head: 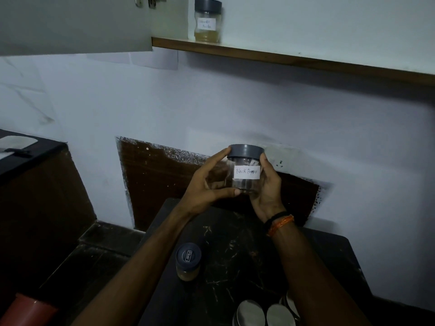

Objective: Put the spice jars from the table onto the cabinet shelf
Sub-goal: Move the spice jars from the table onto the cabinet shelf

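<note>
While both hands hold it up in front of the wall, the clear jar [245, 171] sits well above the counter [237, 260] and well below the shelf [282, 58]. Its grey lid [245, 151] is on, and a white label reads "Black Pepper". Whatever is inside is hard to make out (the glass looks mostly see-through, w/ something dark low down).

Left hand [207, 184] has a closed grip on the jar: fingertips at the lid's left edge, thumb under the base. Right hand [268, 191] also has a closed grip on it, cupping the right side and bottom, w/ one finger up against the lid. A black and orange wristband [280, 223] is on the right wrist.

Up on the shelf, near its left end, stands a second jar [207, 21]. It has a grey lid, a white handwritten label too blurred to read, and a yellowish layer filling approx the bottom third.

On the counter, a third jar [188, 262] stands upright between the forearms, nearer the left one, w/ a dark lid and tan-brown powder visible below it.

At the bottom edge are two round shiny metal tops [263, 314], side by side; can't tell what they belong to.
</note>
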Tool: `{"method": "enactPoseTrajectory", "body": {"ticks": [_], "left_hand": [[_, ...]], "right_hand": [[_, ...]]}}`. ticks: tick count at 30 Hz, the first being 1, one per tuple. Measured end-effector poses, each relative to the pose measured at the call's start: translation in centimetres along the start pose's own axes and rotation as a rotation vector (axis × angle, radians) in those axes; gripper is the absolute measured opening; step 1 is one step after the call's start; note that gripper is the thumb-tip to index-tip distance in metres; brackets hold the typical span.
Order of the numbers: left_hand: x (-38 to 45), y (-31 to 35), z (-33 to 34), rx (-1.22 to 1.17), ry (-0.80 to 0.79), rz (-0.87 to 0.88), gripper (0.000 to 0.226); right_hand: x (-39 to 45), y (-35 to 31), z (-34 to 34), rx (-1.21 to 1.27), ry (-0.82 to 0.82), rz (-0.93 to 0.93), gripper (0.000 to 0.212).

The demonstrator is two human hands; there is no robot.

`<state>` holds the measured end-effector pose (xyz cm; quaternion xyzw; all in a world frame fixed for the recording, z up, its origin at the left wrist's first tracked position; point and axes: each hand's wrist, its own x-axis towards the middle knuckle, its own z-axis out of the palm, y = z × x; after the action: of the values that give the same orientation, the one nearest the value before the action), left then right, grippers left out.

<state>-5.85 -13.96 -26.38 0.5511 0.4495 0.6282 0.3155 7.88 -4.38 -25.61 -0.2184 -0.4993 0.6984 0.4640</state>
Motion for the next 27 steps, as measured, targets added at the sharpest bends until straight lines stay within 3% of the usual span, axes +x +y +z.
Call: {"method": "enactPoseTrajectory", "body": {"ticks": [18, 23, 27], "left_hand": [[8.2, 7.5, -0.6, -0.027, -0.013, 0.183, 0.090], [10.9, 10.7, -1.0, -0.019, 0.014, 0.221, 0.069], [14.6, 15.3, -1.8, 0.046, -0.014, 0.142, 0.063]], "right_hand": [[4.6, -9.8, 3.6, -0.031, -0.041, -0.228, 0.050], [5.4, -12.0, 4.9, -0.029, -0.044, -0.291, 0.053], [6.4, -14.7, 6.6, -0.032, -0.003, -0.377, 0.056]]}}
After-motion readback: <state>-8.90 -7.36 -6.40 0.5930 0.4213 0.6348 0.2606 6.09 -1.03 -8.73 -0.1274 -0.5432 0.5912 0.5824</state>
